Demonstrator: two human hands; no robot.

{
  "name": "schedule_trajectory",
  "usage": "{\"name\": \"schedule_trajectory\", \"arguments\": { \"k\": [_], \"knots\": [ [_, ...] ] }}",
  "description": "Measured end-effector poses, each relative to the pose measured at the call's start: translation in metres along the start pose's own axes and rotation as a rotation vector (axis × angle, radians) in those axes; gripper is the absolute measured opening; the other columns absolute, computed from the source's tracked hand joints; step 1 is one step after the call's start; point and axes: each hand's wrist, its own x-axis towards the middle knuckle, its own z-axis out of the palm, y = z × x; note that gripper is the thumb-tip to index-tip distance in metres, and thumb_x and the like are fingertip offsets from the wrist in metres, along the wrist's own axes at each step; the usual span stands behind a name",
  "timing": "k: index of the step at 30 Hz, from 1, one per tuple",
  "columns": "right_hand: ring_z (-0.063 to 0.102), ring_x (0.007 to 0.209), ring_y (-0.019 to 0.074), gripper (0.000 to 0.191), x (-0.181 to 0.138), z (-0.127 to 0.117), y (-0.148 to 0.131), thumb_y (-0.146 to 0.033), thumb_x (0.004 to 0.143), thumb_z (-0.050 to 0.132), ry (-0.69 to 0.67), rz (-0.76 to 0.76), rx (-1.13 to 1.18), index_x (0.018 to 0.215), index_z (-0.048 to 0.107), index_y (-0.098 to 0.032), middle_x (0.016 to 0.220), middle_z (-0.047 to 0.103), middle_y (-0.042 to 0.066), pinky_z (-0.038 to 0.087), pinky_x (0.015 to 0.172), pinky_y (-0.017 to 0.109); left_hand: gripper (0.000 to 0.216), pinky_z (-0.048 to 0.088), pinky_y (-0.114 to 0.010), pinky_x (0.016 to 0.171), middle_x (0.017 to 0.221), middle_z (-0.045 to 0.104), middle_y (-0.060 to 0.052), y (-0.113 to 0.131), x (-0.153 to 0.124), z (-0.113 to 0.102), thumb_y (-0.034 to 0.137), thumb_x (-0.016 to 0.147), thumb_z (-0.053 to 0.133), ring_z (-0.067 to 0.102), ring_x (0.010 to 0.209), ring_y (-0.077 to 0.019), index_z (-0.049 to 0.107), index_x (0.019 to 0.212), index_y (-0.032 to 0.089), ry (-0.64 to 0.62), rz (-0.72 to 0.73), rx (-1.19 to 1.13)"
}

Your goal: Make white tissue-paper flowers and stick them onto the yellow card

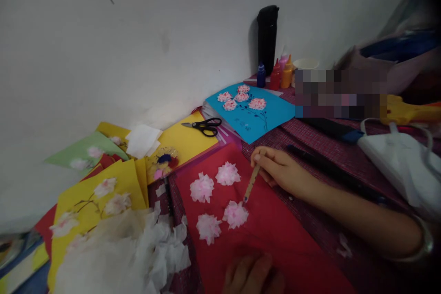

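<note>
My right hand [275, 165] is closed around a slim tan, dark-speckled stick [253, 178], shaped like a pencil or thin paintbrush. Its dark tip points down at the edge of a pink-and-white paper flower [235, 214]. That flower is one of several on a red sheet [272, 229]. At the bottom edge of the view, my left hand [253, 273] rests on the same sheet, fingers laid on it and slightly blurred; nothing shows in them. White tissue pieces [165, 248] are heaped left of the red sheet.
Black scissors [206, 126] and a paint dish [167, 158] lie on yellow paper. Behind are a blue flower card [275, 117], small paint bottles [275, 76] and a tall black object [268, 39] by the wall. A yellow-handled tool [409, 110] and a white object [396, 161] are at right.
</note>
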Motion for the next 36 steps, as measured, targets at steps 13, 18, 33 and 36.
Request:
{"name": "schedule_trajectory", "arguments": {
  "k": [13,18,33,36],
  "knots": [
    [0.035,0.039,0.0074,0.024,-0.002,0.005,0.002,-0.036,0.091,0.038,-0.141,0.043,-0.013,0.078,0.049,-0.019,0.049,0.044,-0.006,0.026,0.038,0.019,0.019,0.041,-0.028,0.069,0.087,0.064,0.0,-0.01,-0.005,-0.017,0.033,0.088,0.046,0.055,0.081,-0.0148,0.062,0.084,0.024,-0.295,0.125,-0.002],
    [0.033,0.037,0.0072,0.025,-0.003,0.003,-0.001,-0.037,0.091,0.037,-0.093,0.076,-0.023,0.077,0.049,-0.019,0.046,0.042,-0.007,0.022,0.036,0.019,0.029,0.042,-0.027,0.066,0.086,0.066,0.001,-0.007,0.009,-0.02,0.03,0.091,0.037,0.057,0.081,-0.0134,0.064,0.083,0.025,-0.26,0.103,-0.056],
    [0.034,0.04,0.0075,0.028,-0.009,0.004,-0.006,-0.04,0.092,0.039,-0.091,0.014,-0.025,0.078,0.049,-0.018,0.048,0.042,-0.007,0.024,0.039,0.019,0.037,0.04,-0.026,0.067,0.082,0.068,0.005,-0.009,0.014,-0.02,0.03,0.093,0.031,0.056,0.079,-0.0111,0.066,0.081,0.025,-0.174,0.127,-0.046],
    [0.036,0.043,0.0076,0.026,-0.016,0.011,-0.006,-0.041,0.091,0.041,-0.213,-0.003,0.033,0.081,0.048,-0.018,0.052,0.044,-0.006,0.026,0.041,0.019,0.037,0.039,-0.026,0.066,0.079,0.068,0.004,-0.008,0.01,-0.012,0.03,0.094,0.031,0.056,0.076,-0.011,0.066,0.084,0.023,-0.127,0.135,-0.027]
  ]
}}
